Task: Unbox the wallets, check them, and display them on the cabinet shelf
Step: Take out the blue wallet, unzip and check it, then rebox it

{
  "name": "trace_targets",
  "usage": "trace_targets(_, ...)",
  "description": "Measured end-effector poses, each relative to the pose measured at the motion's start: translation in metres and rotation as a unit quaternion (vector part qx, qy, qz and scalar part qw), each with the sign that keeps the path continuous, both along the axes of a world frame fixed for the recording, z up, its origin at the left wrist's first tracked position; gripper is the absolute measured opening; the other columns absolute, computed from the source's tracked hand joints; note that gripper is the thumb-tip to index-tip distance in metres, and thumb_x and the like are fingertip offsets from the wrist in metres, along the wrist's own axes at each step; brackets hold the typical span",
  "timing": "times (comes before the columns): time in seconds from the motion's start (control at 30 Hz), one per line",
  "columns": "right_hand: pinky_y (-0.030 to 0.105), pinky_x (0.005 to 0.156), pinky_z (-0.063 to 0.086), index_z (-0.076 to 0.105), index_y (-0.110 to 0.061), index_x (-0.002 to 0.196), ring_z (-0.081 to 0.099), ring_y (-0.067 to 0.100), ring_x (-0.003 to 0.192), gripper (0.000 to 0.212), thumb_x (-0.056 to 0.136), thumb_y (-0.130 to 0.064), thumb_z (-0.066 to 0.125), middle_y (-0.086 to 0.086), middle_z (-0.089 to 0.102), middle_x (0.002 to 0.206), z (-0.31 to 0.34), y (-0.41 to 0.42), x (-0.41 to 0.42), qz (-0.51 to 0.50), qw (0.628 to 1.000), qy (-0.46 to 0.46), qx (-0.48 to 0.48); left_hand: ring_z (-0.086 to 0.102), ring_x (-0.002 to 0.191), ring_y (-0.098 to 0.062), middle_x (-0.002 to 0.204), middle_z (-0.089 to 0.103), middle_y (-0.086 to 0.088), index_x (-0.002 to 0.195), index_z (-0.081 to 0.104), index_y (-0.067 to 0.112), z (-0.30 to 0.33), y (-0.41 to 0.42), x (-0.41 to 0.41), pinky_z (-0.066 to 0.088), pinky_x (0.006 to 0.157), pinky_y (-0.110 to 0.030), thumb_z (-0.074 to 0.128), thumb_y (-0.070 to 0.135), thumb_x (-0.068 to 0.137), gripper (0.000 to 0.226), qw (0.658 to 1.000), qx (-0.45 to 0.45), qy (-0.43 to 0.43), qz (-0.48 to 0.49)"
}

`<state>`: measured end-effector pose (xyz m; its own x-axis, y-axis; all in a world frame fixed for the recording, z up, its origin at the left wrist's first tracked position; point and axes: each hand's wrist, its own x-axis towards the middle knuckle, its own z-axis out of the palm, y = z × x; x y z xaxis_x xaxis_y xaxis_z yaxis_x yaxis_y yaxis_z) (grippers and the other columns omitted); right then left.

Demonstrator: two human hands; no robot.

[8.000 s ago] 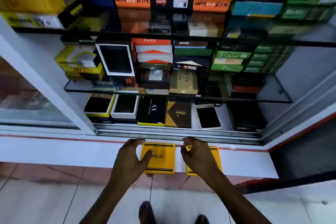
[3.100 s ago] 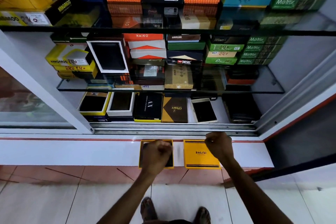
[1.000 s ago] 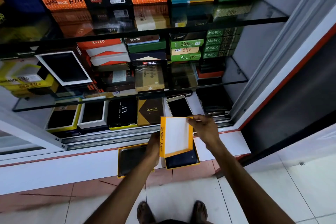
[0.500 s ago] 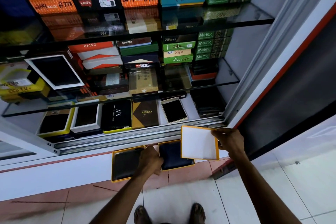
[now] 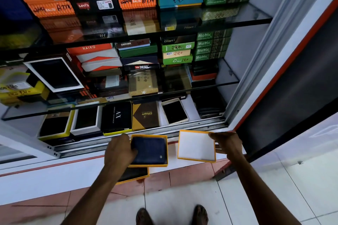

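A tall display cabinet with glass shelves filled most of the view, its upper shelves stacked with wallet boxes in orange, yellow, green and black (some carried handwritten prices). On the bottom shelf, near its front edge, a row of boxes lay flat, several open with dark wallets showing. Below the sliding-door track ran a white ledge, and beneath it a tiled floor where the person's feet showed. The left hand gripped the left side of an open yellow box, fingers curled over its edge, held above the ledge's front edge. A dark blue wallet lay inside that box. Partly hidden beneath it, a second open yellow box sat on the ledge. The right hand pinched the right edge of the yellow lid, white inside turned upward, just beside the held box and near the cabinet's lower right corner.
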<state>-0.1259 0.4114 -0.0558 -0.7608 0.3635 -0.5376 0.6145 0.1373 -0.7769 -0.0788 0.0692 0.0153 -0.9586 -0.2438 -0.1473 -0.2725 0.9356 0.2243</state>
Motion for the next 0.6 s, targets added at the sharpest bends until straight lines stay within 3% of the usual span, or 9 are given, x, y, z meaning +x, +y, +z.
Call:
trace_targets(0.17, 0.042, 0.071, 0.063, 0.072, 0.0, 0.098, 0.075, 0.034, 0.081, 0.034, 0.073, -0.02, 0.086, 0.017, 0.075, 0.095, 0.0, -0.016, 0.004, 0.016, 0.995, 0.003, -0.103, 0.057, 0.058, -0.027, 0.049, 0.043, 0.0, 0.051, 0.04, 0.015, 0.011, 0.018, -0.004, 0.03, 0.048, -0.029, 0.066, 0.026, 0.069, 0.034, 0.998, 0.047, 0.029, -0.03)
trace_targets(0.27, 0.041, 0.076, 0.062, 0.072, -0.003, 0.107, 0.075, 0.035, 0.09, 0.039, 0.078, -0.026, 0.081, 0.018, 0.075, 0.106, -0.001, -0.026, 0.008, 0.06, 0.982, -0.003, -0.178, 0.052, 0.056, -0.02, 0.051, 0.044, 0.001, 0.051, 0.044, 0.015, 0.006, 0.05, -0.003, 0.027, 0.046, -0.028, 0.065, 0.029, 0.071, 0.032, 0.995, 0.08, 0.032, -0.057)
trace_targets(0.4, 0.034, 0.074, 0.061, 0.065, -0.003, 0.12, 0.072, 0.033, 0.099, 0.04, 0.089, -0.028, 0.068, 0.016, 0.072, 0.114, 0.002, -0.027, 0.015, 0.118, 0.957, -0.014, -0.266, 0.06, 0.061, -0.024, 0.059, 0.062, -0.004, 0.057, 0.055, 0.014, -0.004, 0.072, 0.002, 0.039, 0.051, -0.03, 0.065, 0.029, 0.07, 0.023, 0.99, 0.112, 0.053, -0.068)
trace_targets(0.5, 0.034, 0.076, 0.06, 0.065, -0.01, 0.116, 0.072, 0.026, 0.094, 0.034, 0.09, -0.032, 0.066, 0.011, 0.074, 0.106, -0.003, -0.025, 0.019, 0.113, 0.942, -0.061, -0.309, 0.053, 0.052, -0.018, 0.052, 0.054, 0.003, 0.056, 0.053, 0.015, -0.01, 0.079, 0.008, 0.033, 0.049, -0.024, 0.064, 0.024, 0.075, 0.023, 0.984, 0.15, 0.073, -0.058)
trace_targets(0.6, 0.038, 0.083, 0.057, 0.067, -0.012, 0.108, 0.071, 0.024, 0.093, 0.026, 0.09, -0.031, 0.065, 0.008, 0.078, 0.094, -0.008, -0.027, 0.016, 0.072, 0.936, -0.106, -0.327, 0.057, 0.06, -0.015, 0.064, 0.059, 0.005, 0.069, 0.061, 0.015, -0.019, 0.083, 0.01, 0.041, 0.059, -0.023, 0.064, 0.024, 0.082, 0.015, 0.976, 0.206, 0.061, -0.016)
